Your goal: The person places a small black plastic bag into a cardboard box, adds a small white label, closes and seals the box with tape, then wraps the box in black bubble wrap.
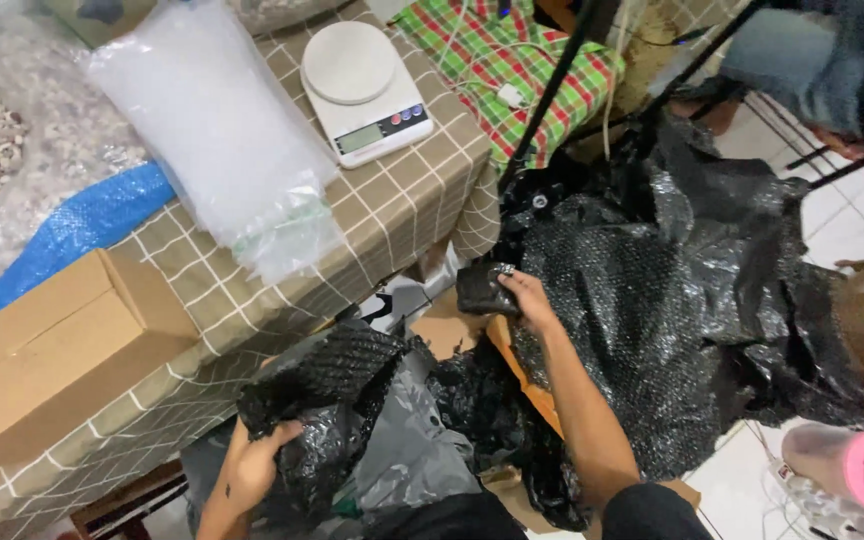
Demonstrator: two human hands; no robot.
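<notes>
Two bare hands at work. Right hand [524, 295] closed on a small parcel wrapped in black bubble wrap [484, 290], held against the big heap of black bubble wrap [672, 300]. Left hand [252, 465] grips a crumpled black bubble-wrap bundle [327, 400] low beside the checked-cloth table [402, 200]. On the table: brown cardboard box [42, 350], closed, contents unseen; clear plastic bag stack [222, 130]; white kitchen scale [364, 90].

L hand [252, 468] clenched, R hand [525, 297] outstretched

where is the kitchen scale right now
In the head view the white kitchen scale sits top centre on the checked tablecloth, between the clear plastic bags at its left and the plaid cloth at its right.
</notes>
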